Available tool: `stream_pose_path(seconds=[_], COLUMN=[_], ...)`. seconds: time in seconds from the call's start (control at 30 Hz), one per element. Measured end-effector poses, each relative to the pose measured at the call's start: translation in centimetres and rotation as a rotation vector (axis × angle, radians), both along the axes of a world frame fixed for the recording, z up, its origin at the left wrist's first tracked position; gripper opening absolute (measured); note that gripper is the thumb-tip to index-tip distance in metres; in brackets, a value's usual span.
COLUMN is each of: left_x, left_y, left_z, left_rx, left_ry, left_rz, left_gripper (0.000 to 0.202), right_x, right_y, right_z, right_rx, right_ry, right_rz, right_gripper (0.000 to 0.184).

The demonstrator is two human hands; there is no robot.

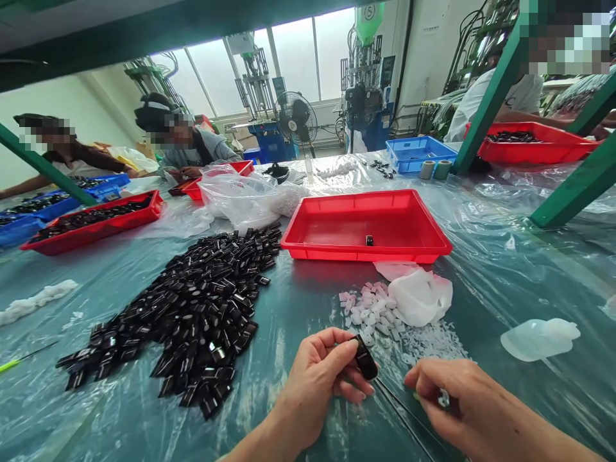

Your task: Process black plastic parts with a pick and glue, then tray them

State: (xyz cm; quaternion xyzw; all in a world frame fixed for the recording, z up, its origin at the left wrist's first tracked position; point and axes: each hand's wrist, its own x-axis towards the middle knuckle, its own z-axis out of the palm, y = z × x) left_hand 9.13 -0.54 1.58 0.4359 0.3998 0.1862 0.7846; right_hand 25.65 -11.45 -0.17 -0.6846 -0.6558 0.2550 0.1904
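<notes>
Green steel framing crosses a factory room with tall bright windows, and moulding machines (257,83) stand along the far wall beside a pedestal fan (296,119). A long table (486,269) covered in clear plastic sheeting fills the foreground. Co-workers sit at it around 10 o'clock and 2 o'clock, with their hands over other trays.

The left hand (312,378) is curled and narrow, pinching a glossy black moulded piece (366,357) upright between thumb and fingertips at about 12 o'clock, close in. The right hand (464,401) is also curled narrow, at about 2 o'clock, beside the left hand but not touching it. A small shiny bit (443,398) shows at its fingers, too small to identify, and I cannot tell whether it is gripped. A long thin dark tool (404,410) runs beneath those fingers, between the two hands.

Just beyond the hands lies a scatter of pale pink-white plastic bits (370,311), touching a crumpled white bag (421,296). A heap of similar black pieces (192,314) spreads across the sheeting at 10 o'clock. Straight ahead, a red tray (366,224) holds a single black piece (369,240). A translucent plastic moulding (539,339) lies at 3 o'clock, and a blue tray (421,154) sits farther off, near 1 o'clock.
</notes>
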Motion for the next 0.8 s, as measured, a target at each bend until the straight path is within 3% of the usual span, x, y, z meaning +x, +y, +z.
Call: stream_pose_path(seconds=[0.1,0.3,0.63,0.8], left_x=[0.0,0.1,0.3,0.5], left_y=[-0.1,-0.4,-0.4,-0.8], left_z=[0.0,0.0,0.0,-0.4], left_rx=[0.003,-0.003,-0.022,-0.028], left_ry=[-0.012,-0.02,-0.05,-0.068], left_rz=[-0.003,0.005,-0.009,-0.011], left_gripper=[0.018,0.019,0.018,0.017], right_x=[-0.3,-1.6,-1.9,-2.4], right_y=[0.2,0.1,0.1,0.3], right_z=[0.0,0.3,0.5,0.1], right_rx=[-0.025,-0.259,-0.317,-0.273], right_ry=[0.155,0.599,0.778,0.996], right_rz=[-0.04,-0.062,-0.077,-0.196], right_gripper=[0.013,0.006,0.014,0.022])
